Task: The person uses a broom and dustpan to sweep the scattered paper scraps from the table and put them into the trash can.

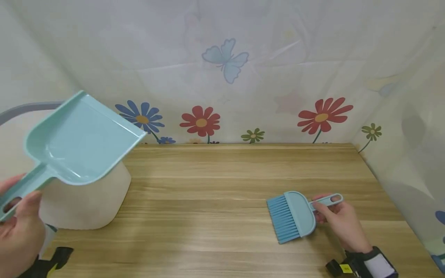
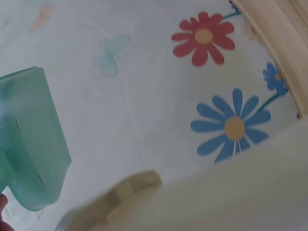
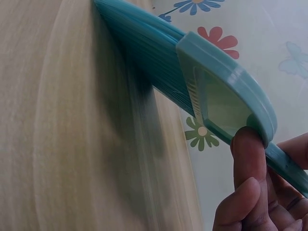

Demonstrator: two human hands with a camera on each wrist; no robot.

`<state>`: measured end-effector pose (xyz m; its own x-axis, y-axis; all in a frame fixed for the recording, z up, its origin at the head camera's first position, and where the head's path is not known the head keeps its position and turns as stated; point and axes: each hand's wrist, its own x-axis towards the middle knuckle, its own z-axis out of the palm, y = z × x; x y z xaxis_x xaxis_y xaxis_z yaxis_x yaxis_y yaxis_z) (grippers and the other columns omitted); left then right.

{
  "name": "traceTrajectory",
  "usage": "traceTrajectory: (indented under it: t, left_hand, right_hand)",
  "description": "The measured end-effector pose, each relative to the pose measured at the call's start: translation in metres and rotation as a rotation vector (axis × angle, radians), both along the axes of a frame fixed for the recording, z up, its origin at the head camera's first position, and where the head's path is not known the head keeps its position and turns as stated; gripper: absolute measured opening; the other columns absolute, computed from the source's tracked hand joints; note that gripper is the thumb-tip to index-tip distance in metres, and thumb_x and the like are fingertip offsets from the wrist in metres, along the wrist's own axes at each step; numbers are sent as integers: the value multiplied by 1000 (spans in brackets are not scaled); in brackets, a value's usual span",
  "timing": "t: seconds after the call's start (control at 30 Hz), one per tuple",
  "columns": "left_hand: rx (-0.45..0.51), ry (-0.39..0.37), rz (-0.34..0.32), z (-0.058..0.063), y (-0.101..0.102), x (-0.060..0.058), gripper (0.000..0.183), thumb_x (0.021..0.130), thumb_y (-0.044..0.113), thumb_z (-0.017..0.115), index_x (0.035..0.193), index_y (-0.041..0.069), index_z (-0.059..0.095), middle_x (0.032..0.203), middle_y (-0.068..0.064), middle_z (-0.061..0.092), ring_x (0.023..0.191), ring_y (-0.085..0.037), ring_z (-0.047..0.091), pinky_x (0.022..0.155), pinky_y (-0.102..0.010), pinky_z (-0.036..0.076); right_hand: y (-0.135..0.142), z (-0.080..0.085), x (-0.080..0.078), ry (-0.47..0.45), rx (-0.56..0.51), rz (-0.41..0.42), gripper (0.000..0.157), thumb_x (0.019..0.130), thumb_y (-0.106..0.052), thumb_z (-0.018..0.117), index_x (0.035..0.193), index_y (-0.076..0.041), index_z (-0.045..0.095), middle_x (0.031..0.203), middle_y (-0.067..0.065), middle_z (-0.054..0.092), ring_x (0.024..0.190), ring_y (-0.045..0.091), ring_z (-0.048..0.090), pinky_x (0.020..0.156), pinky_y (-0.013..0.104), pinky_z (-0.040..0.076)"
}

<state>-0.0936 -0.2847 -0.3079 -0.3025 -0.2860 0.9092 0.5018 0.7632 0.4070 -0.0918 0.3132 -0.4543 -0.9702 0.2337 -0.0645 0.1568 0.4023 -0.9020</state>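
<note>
At the left of the head view my left hand (image 1: 26, 231) grips the handle of a light blue dustpan (image 1: 87, 139). The pan is raised and tilted over a white bin (image 1: 90, 208), hiding much of its opening. The left wrist view shows part of the dustpan (image 2: 36, 139) from the side. On the right, my right hand (image 1: 342, 222) holds a blue hand brush (image 1: 302, 212) by its handle. In the right wrist view the fingers (image 3: 250, 159) lie against the brush (image 3: 226, 96), and its bristles slant down to the tabletop.
A wood-grain table (image 1: 208, 216) spreads beneath both hands. Behind it hangs a pale curtain (image 1: 167, 46) printed with flowers and a butterfly, which continues along the right side. The bin stands at the table's left edge, its grey rim (image 1: 31, 106) partly showing.
</note>
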Motion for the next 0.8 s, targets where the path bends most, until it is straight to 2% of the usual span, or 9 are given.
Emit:
traceTrajectory:
  t: [0.07,0.1,0.17,0.23,0.3,0.37,0.5,0.67,0.8]
  left_hand:
    - [0,81,-82,0,22,-1,64,91,41,80,101,-22,69,86,-4,73,81,15,51,76,-1,36]
    - [5,59,-116,-2,29,0,64,90,40,82,100,-22,69,86,5,71,78,15,48,74,-1,33]
    - [-34,-2,-151,-12,39,-2,61,91,39,81,100,-21,71,87,9,71,76,15,47,72,-3,33]
    - [-49,-83,-232,-27,43,-6,51,91,31,82,101,-18,72,95,18,71,71,14,47,66,-5,33]
    - [-91,-193,-290,-45,47,-10,41,92,22,81,106,-15,73,98,22,67,66,11,44,59,-6,32]
    - [-118,-309,-356,-64,53,-17,29,90,9,81,111,-10,73,94,15,69,62,8,43,53,-10,33]
    - [-111,-568,-470,-96,70,-28,31,90,-4,76,121,-1,71,81,-2,67,60,-2,51,50,-18,39]
    - [-17,-918,-561,-123,83,-40,27,103,14,65,128,4,67,90,-9,71,76,-18,67,62,-23,50]
    - [81,-1099,-650,-138,88,-50,32,108,20,58,133,2,63,103,-17,72,93,-19,70,80,-24,53]
  right_hand:
    - [1,0,0,-10,-3,-2,30,104,-16,63,124,7,61,86,-13,70,70,8,68,64,28,57]
    - [1,-1,0,-14,-4,-2,31,104,-17,63,124,7,61,86,-13,70,69,8,68,64,28,57]
    - [2,-1,-1,-21,-3,-3,31,105,-17,63,125,7,61,86,-13,70,69,9,67,64,28,57]
    - [2,-1,-1,-25,-6,-2,31,105,-17,63,125,7,61,85,-13,70,69,9,67,63,28,57]
    - [2,-1,-1,-24,-8,-1,32,104,-17,63,125,7,61,85,-12,71,68,9,67,63,29,57]
    - [2,-1,-1,-23,-11,-2,32,105,-17,63,125,7,61,84,-12,71,67,10,67,63,29,57]
    - [3,-2,-1,-15,-11,0,32,105,-17,63,125,7,62,83,-12,70,67,10,66,62,28,56]
    - [3,-3,0,3,-17,4,30,105,-17,62,123,7,62,83,-12,70,66,10,67,62,29,56]
    - [2,-3,0,5,-17,5,29,105,-17,62,123,7,63,84,-11,71,66,11,67,62,29,57]
